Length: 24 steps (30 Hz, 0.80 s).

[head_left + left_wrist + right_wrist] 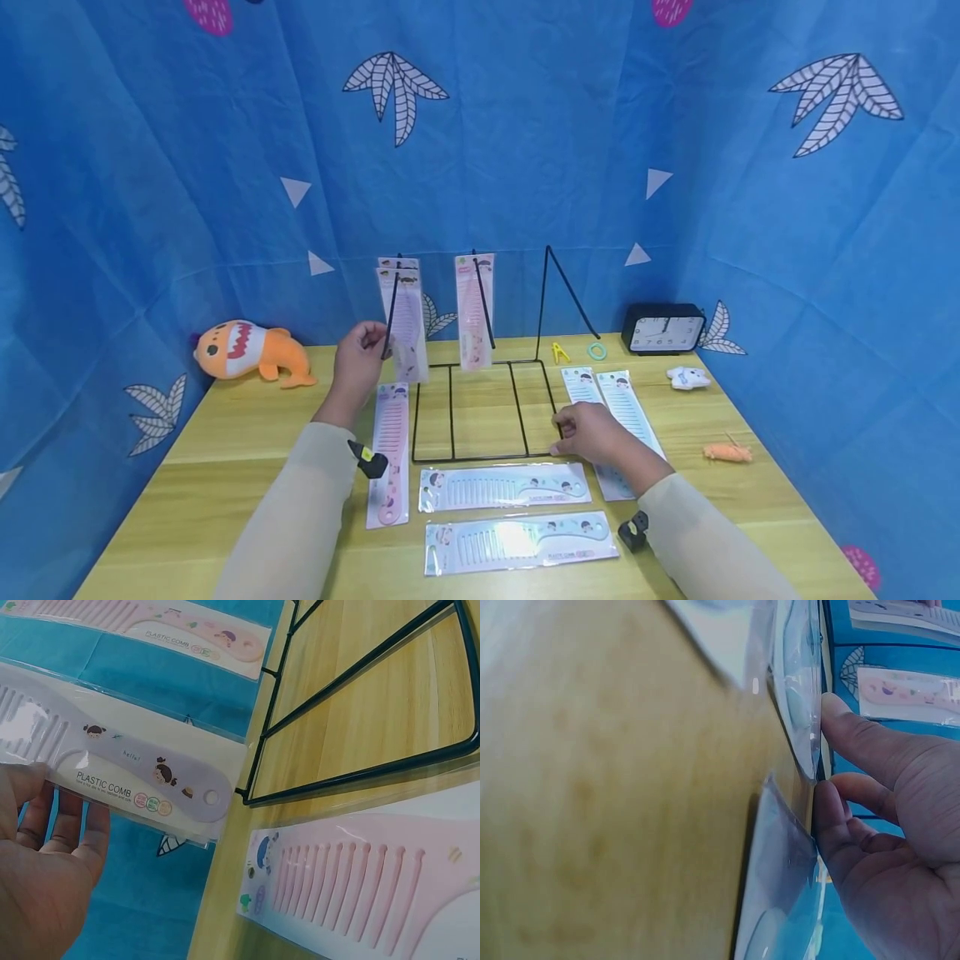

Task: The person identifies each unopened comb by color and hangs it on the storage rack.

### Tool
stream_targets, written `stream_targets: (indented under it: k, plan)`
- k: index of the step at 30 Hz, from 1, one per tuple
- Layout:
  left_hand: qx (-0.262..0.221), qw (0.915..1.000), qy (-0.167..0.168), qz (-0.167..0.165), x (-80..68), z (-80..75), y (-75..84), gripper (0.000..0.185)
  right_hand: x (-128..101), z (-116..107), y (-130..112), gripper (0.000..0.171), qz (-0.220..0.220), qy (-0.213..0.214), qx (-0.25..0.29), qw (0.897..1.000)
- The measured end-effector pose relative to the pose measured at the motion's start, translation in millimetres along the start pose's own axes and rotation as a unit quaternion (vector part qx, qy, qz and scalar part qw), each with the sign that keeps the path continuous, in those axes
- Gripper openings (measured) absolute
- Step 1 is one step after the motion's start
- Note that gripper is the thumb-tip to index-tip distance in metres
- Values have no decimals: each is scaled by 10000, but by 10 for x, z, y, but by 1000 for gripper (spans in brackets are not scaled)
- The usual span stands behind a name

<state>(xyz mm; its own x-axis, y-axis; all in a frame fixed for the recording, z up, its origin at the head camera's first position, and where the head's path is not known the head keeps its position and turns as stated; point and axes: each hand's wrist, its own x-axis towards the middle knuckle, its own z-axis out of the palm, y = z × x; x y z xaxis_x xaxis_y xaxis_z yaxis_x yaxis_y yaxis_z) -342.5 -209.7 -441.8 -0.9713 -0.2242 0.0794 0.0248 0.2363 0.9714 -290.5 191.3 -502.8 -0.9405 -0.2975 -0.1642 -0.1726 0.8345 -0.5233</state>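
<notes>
A black wire display rack stands on the table with three upright hooks. Two packaged purple combs hang from its left hook, one behind the other, and a packaged pink comb from the middle hook. My left hand pinches the long edge of the front purple comb's pack, thumb in front and fingers behind. At the rack's front right corner, my right hand holds the frame between thumb and curled fingers. The right wrist view shows these fingertips close to comb packs lying flat.
Another packaged pink comb lies left of the rack. Two blue packs lie in front, two more to the right. Behind stand a clock and small toys; an orange plush sits at left.
</notes>
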Motion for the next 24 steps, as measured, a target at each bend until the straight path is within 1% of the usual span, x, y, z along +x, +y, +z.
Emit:
stream_targets:
  k: [5,8,11,15,20,22,24]
  plan:
    - [-42,10000,17,25,-20,10,24,22,-6,-3,-1,57,35,8,-16,10000]
    - [-124,9999,1,-11,-30,11,26,23,-9,-6,-9,57,47,-14,-6,10000]
    - [-100,9999,-41,-62,-49,10,16,24,-8,-7,-17,57,47,-37,-17,10000]
    - [56,9999,-61,-109,-89,13,0,24,-8,-9,-15,57,21,-31,-25,10000]
    - [263,9996,-105,50,-152,18,-73,30,-18,-15,-10,59,23,20,-2,10000]
    - [482,9988,-118,50,-195,9,-134,34,-21,-12,-8,59,1,21,6,10000]
    - [777,9969,-110,-89,-256,-11,-197,39,-19,-4,-8,59,-8,9,30,10000]
